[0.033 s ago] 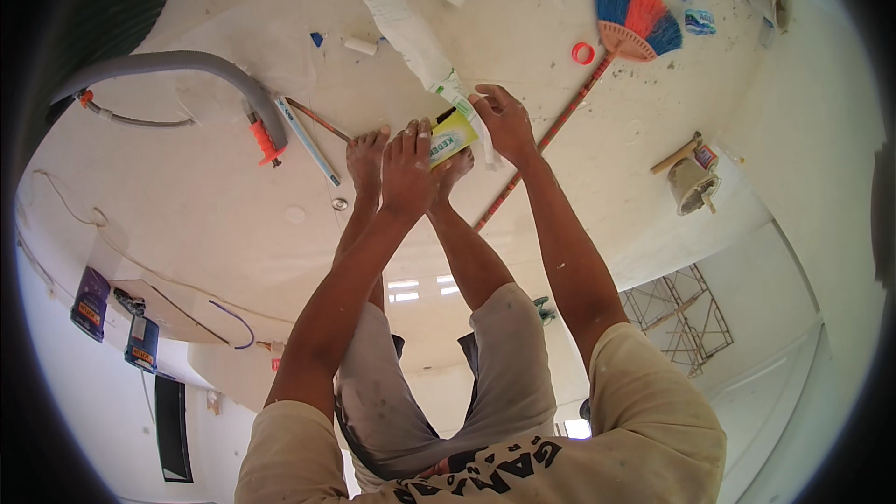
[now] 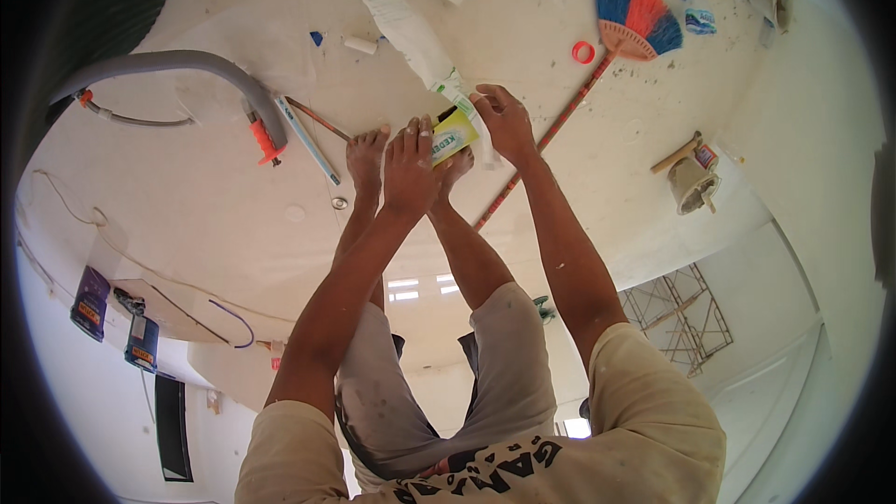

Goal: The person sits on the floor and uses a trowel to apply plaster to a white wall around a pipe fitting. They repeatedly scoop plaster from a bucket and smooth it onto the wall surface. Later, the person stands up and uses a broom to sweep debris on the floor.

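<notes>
My left hand (image 2: 409, 168) is wrapped over the near end of a small yellow-green printed box (image 2: 455, 137), in front of my bare feet. Beside the box's far end, my right hand (image 2: 506, 124) has its fingers bent at a long white plastic wrapper (image 2: 407, 35) with green print. The wrapper stretches away from that hand toward the far edge of the view, and its clear loose end hangs by the box. The right fingertips meet the wrapper, but the grip is partly hidden. A dark strip shows along the box's far-left side.
A broom (image 2: 637, 17) lies to the right, its striped handle slanting toward my feet. A red ring (image 2: 582, 52) is near it. At left are a grey hose (image 2: 201, 60), an orange-handled tool (image 2: 263, 138) and a blue-white strip (image 2: 308, 142). A dirty bucket (image 2: 693, 185) is at right.
</notes>
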`<state>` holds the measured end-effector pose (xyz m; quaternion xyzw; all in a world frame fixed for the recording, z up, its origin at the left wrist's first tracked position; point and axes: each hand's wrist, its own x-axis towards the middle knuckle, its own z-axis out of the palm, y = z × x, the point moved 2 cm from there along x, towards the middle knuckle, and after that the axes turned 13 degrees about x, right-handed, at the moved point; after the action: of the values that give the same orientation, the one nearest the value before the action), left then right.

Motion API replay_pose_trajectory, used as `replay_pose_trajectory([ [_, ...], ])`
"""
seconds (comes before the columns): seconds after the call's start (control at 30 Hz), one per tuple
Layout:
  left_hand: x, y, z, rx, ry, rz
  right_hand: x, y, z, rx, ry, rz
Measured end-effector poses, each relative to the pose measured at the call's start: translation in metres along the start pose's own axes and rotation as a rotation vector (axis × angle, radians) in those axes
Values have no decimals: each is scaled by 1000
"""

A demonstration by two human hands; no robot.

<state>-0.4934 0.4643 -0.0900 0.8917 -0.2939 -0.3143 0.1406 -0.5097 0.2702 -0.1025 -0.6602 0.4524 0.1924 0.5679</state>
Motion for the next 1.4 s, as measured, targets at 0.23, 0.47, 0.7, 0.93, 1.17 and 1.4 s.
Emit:
replay_pose_trajectory([
  [0.23,17,19,0,-17,-46,-96,-1,11,5,121,148,-63],
  [0.47,-1,23,27,-126,194,-43,-28,-6,2,196,133,-190],
  [0.7,-5,21,9,-124,59,-102,-36,-7,-19,685,-98,53],
  [0.93,-7,13,-5,-177,-137,-100,-32,-19,-20,184,-187,-88],
  [1.17,-13,13,-15,-445,-185,-55,-38,-16,-1,-458,-68,-403],
  [1.4,-23,-2,25,-565,-169,-164,-34,-3,-11,-413,6,-389],
])
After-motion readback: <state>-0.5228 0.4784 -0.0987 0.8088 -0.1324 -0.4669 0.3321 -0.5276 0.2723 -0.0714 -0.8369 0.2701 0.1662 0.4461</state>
